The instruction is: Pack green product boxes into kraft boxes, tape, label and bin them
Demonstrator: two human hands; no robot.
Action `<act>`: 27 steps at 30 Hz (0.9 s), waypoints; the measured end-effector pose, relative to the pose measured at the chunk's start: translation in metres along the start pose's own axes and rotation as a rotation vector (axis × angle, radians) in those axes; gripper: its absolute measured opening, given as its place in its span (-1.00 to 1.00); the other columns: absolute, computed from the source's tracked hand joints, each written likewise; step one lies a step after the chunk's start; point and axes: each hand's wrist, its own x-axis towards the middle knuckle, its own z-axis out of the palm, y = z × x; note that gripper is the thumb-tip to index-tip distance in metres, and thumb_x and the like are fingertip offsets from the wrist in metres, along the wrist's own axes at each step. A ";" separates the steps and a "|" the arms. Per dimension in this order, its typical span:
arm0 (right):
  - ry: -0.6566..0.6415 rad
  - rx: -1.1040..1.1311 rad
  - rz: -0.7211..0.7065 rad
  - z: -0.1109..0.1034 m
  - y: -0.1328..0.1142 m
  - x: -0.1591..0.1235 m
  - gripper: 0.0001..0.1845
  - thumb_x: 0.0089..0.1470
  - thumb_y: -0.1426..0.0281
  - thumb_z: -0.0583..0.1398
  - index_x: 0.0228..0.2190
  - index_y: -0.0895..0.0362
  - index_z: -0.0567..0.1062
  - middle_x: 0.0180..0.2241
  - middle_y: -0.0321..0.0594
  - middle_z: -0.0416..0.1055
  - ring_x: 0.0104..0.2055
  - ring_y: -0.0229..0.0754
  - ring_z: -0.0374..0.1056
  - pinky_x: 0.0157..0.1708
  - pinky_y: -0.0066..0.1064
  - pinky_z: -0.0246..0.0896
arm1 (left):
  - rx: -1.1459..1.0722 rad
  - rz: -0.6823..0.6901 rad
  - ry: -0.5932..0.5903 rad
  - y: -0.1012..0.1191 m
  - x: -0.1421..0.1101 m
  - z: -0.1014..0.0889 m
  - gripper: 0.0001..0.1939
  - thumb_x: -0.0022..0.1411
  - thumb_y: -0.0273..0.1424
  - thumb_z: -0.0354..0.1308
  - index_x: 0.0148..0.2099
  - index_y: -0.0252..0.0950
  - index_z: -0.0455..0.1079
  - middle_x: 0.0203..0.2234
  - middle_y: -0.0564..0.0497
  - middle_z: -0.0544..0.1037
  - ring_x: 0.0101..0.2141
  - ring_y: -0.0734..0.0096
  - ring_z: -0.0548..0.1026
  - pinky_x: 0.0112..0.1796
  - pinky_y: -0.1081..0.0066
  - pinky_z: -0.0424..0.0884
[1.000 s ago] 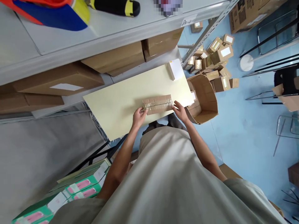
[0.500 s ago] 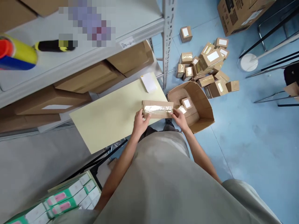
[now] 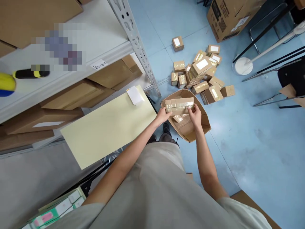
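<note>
A long cardboard box (image 3: 179, 106), sealed with shiny tape along its upper face, is held level between my two hands. My left hand (image 3: 163, 115) grips its left end, and my right hand (image 3: 195, 116) is closed on the right end. The box is above a large open carton (image 3: 206, 125) on the floor and covers part of its inside. A smaller taped box (image 3: 178, 118) shows in the carton below. To the left is a pale yellow tabletop (image 3: 107, 127) with a white paper (image 3: 135, 95) lying near its far right corner.
Several small labelled boxes (image 3: 202, 65) lie heaped on the blue floor beyond the carton. A metal shelf post (image 3: 140, 47) rises at the table's far end, with big cardboard boxes on the shelves. A round white stand base (image 3: 243, 66) and chair legs are at the right.
Both hands have carried the long box rightward, from the table's edge to over the open carton. The view has shifted too, so the shelf and table appear farther left.
</note>
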 end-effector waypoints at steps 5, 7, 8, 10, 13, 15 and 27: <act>-0.059 -0.066 0.103 0.025 0.004 0.058 -0.21 0.27 0.09 0.29 0.34 0.35 0.53 0.45 0.35 0.40 0.54 0.33 0.32 0.58 0.20 0.10 | -0.209 -0.138 0.068 -0.006 -0.002 -0.014 -0.79 0.28 -0.31 0.44 -0.11 -0.26 0.54 -0.04 -0.19 0.72 0.02 0.15 0.67 0.23 0.12 0.49; -0.107 -0.038 0.108 0.034 0.009 0.056 -0.21 0.27 0.05 0.29 0.31 0.34 0.55 0.44 0.36 0.41 0.53 0.32 0.33 0.57 0.16 0.12 | -0.257 -0.154 0.115 -0.015 -0.018 -0.034 -0.77 0.26 -0.30 0.44 -0.09 -0.26 0.57 0.05 -0.24 0.72 0.04 0.12 0.69 0.24 0.10 0.50; -0.145 -0.008 0.103 0.037 0.012 0.051 -0.22 0.27 0.01 0.28 0.27 0.32 0.59 0.41 0.35 0.46 0.50 0.32 0.37 0.55 0.14 0.17 | -0.285 -0.157 0.128 -0.020 -0.029 -0.046 -0.74 0.23 -0.29 0.47 -0.07 -0.26 0.60 0.10 -0.26 0.72 0.07 0.10 0.69 0.25 0.09 0.49; -0.229 0.053 0.107 0.045 0.016 0.036 -0.24 0.24 -0.09 0.29 0.15 0.27 0.67 0.29 0.34 0.58 0.40 0.33 0.48 0.48 0.16 0.27 | -0.354 -0.161 0.142 -0.035 -0.057 -0.072 -0.66 0.17 -0.26 0.52 -0.04 -0.26 0.66 0.19 -0.29 0.70 0.12 0.03 0.68 0.27 0.08 0.49; -0.318 0.075 0.109 0.060 0.011 0.010 -0.25 0.19 -0.19 0.28 0.01 0.20 0.73 0.16 0.29 0.68 0.29 0.37 0.56 0.39 0.24 0.37 | -0.470 -0.175 0.214 -0.063 -0.104 -0.107 -0.56 0.11 -0.17 0.58 -0.02 -0.26 0.70 0.21 -0.29 0.70 0.14 -0.02 0.69 0.28 0.08 0.50; -0.378 0.081 0.081 0.073 -0.003 -0.006 -0.26 0.18 -0.23 0.28 -0.03 0.16 0.74 0.11 0.23 0.71 0.25 0.35 0.59 0.35 0.23 0.42 | -0.545 -0.192 0.297 -0.083 -0.135 -0.125 -0.55 0.10 -0.14 0.58 -0.03 -0.25 0.70 0.17 -0.28 0.73 0.11 -0.02 0.71 0.27 0.07 0.52; -1.016 0.089 -0.257 0.221 -0.184 -0.161 -0.29 0.18 -0.27 0.35 0.01 0.05 0.74 0.01 0.05 0.77 0.16 0.18 0.65 0.29 0.09 0.50 | -0.927 0.186 0.698 -0.166 -0.286 -0.203 -0.48 -0.06 -0.33 0.59 0.01 -0.23 0.68 0.04 -0.19 0.77 0.08 0.02 0.70 0.22 0.08 0.51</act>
